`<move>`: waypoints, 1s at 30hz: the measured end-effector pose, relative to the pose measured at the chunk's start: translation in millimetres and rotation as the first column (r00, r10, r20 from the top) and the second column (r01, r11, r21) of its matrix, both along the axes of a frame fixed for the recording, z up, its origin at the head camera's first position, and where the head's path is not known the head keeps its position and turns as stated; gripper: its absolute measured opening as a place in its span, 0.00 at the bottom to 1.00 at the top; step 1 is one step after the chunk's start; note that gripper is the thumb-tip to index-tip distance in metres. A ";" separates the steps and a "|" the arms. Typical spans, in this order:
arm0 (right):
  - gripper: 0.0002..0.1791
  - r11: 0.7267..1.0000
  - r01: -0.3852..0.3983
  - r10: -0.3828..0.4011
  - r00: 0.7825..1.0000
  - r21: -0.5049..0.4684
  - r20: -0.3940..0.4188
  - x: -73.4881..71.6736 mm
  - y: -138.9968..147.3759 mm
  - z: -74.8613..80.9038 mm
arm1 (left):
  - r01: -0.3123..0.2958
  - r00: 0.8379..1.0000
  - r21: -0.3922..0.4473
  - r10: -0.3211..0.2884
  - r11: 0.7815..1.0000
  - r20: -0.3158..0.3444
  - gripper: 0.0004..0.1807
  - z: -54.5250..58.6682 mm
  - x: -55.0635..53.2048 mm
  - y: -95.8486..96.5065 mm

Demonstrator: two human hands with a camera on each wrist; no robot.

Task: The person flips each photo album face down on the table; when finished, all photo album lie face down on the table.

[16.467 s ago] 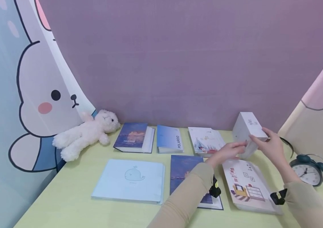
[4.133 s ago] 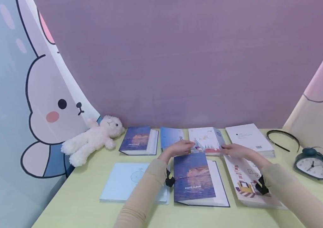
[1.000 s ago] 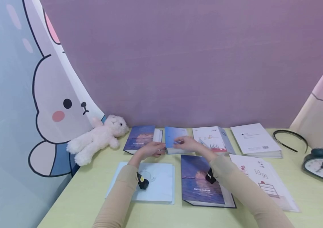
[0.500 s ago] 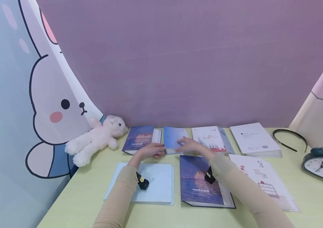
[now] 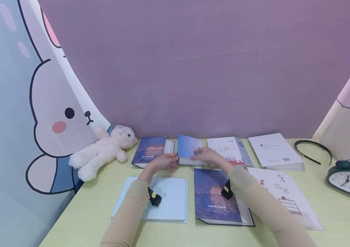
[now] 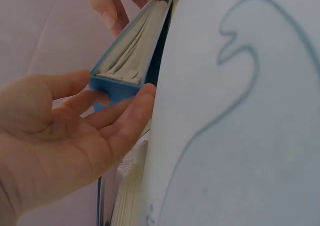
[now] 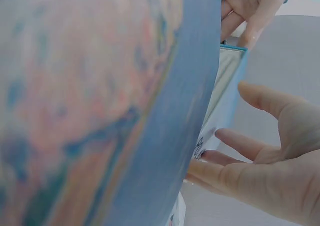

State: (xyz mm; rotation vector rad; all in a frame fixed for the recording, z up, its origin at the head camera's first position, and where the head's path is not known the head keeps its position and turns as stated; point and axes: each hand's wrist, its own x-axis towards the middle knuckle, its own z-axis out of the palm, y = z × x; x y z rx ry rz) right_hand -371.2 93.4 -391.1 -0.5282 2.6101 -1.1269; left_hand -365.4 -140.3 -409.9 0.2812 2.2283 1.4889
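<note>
A small blue photo album [image 5: 188,145] lies at the back of the table, its near page edges facing me. At its left side, my left hand [image 5: 162,162] holds the spine; in the left wrist view the thumb is at one corner and the fingers [image 6: 125,117] curve around the blue spine [image 6: 117,88]. My right hand [image 5: 208,156] is at the album's right side. In the right wrist view its fingers [image 7: 235,142] are extended against the lettered cover [image 7: 220,118], with the thumb spread apart. The right fingertips are partly hidden.
Sunset-covered albums lie left [image 5: 149,149] and in front [image 5: 212,192]. A whale-covered album [image 5: 172,199] lies front left. Illustrated albums [image 5: 224,151] [image 5: 289,195] and a white album [image 5: 273,149] lie right, near a headband [image 5: 314,144] and alarm clock [image 5: 346,178]. A plush toy [image 5: 104,149] lies left.
From straightening the illustrated album, both hands have moved left to the blue album. Over the last half second its left side has risen slightly, showing more of the page edges. Earlier, the white album was handled.
</note>
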 end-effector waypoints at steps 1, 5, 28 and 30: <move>0.32 1.000 0.003 -0.003 1.000 -0.012 0.002 0.0 0.7 0.0 | -0.004 1.000 0.015 0.004 1.000 -0.008 0.28 0.3 -0.3 0.2; 0.32 0.998 0.020 -0.018 0.999 -0.056 0.045 0.0 1.1 -0.4 | -0.053 0.998 0.062 0.055 0.997 -0.025 0.28 1.7 -1.2 1.5; 0.39 0.952 -0.038 0.092 0.982 -0.305 0.166 8.3 -4.8 18.1 | -0.151 0.979 0.211 0.176 0.966 -0.102 0.32 22.8 4.3 29.1; 0.39 0.943 -0.024 0.076 0.987 -0.332 0.144 9.1 -5.8 19.3 | -0.153 0.978 0.230 0.180 0.961 -0.104 0.32 23.4 5.3 29.4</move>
